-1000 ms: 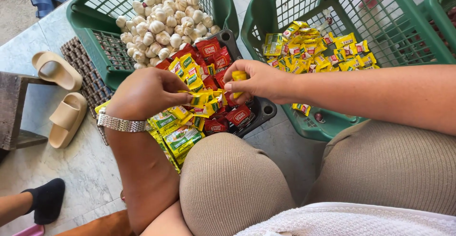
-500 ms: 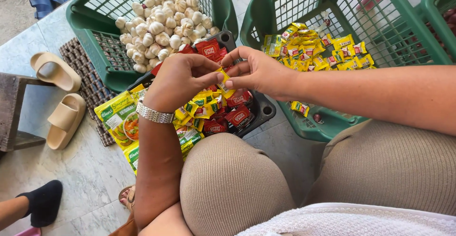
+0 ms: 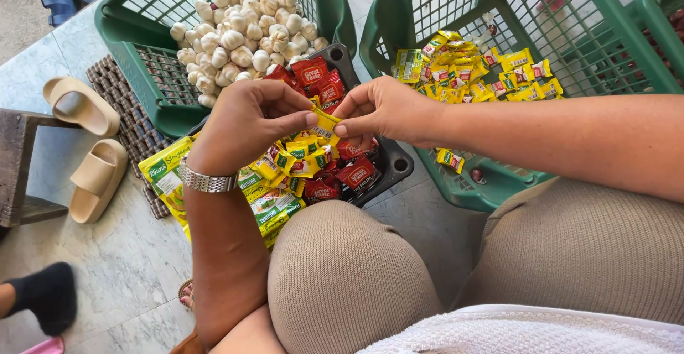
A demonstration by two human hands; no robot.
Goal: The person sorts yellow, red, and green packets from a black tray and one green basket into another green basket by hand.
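My left hand (image 3: 246,122) and my right hand (image 3: 381,112) meet over a dark tray (image 3: 399,165) and pinch the same small yellow sachet (image 3: 325,122) between thumbs and fingertips. A metal watch (image 3: 206,181) is on my left wrist. Below the hands the tray holds red sachets (image 3: 356,174) and a strip of green-and-yellow sachets (image 3: 274,201) that hangs over its left side. My knees in beige trousers (image 3: 342,276) fill the foreground.
A green basket (image 3: 132,44) at the upper left holds garlic bulbs (image 3: 239,30). A second green basket (image 3: 463,183) at the right holds several small yellow sachets (image 3: 474,73). Beige slippers (image 3: 82,105) lie on the tiled floor at left, near another person's dark-socked foot (image 3: 46,293).
My left hand rose from the green-and-yellow strip to meet my right hand. Both now pinch the yellow sachet that the right hand held alone a second ago.
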